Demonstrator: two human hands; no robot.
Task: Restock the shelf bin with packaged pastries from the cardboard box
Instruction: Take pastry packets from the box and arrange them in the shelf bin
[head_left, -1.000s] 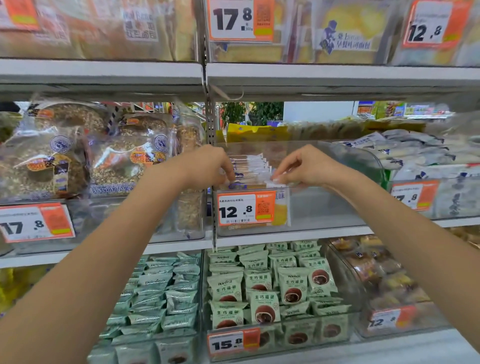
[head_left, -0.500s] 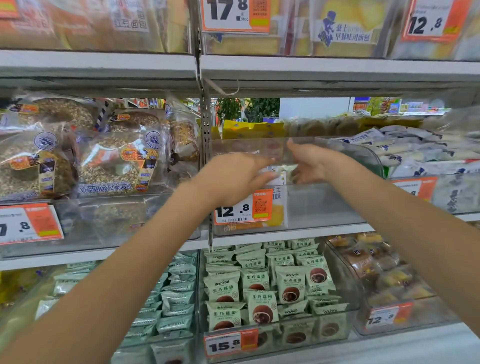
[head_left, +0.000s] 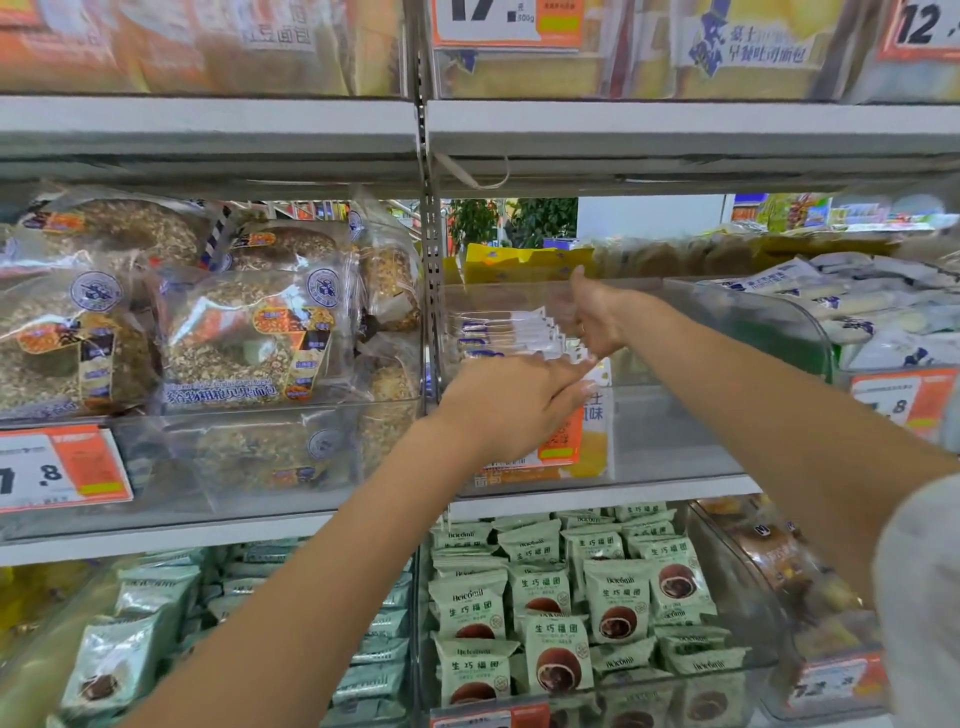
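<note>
Inside the clear shelf bin (head_left: 727, 415), a row of packaged pastries (head_left: 511, 332) is being straightened by two spread hands: the left hand (head_left: 511, 402) below, the right hand (head_left: 592, 317) beside it. More pastries likely need fetching; the cardboard box is unseen.

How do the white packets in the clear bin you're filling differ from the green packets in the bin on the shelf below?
The white packets stand on edge in one tight row at the left of the clear bin, most of which is bare; the green packets lie overlapped in several rows, filling their bin. The white ones carry blue marks; the green ones picture a brown round pastry. Both hands, left hand and right hand, are at the white row. Both are small sealed packets.
</note>
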